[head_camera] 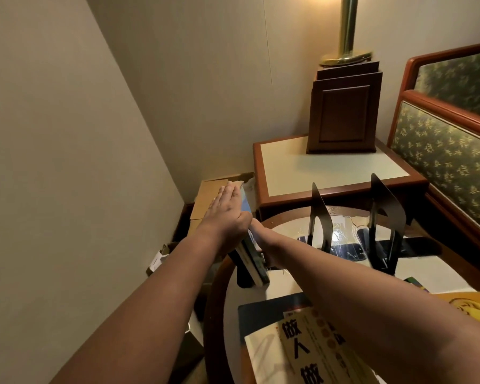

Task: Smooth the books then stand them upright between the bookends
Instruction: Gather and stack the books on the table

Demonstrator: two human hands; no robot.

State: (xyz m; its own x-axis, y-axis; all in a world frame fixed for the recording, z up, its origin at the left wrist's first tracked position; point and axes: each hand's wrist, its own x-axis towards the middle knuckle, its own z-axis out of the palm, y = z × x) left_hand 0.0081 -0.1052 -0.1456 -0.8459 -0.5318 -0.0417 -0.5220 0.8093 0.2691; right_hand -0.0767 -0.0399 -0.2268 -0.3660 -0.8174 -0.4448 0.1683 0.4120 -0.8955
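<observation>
The left hand (227, 212) lies flat with straight fingers against the left cover of a book (253, 260). The right hand (263, 237) meets the book from the other side, so the book is sandwiched between both hands. The right hand's fingers are hidden behind the book and the left hand, so I cannot tell how they lie.

The book stands on end at the left edge of the round surface (284, 281), its long axis roughly up and down. Its thin edge faces the camera and its covers face left and right. A dark shape at its foot is hard to make out.

Two black bookends (320, 217) stand upright to the right, apart from the book. More books (311, 347) lie flat nearby, partly covered by the right forearm and cut off by the frame.
</observation>
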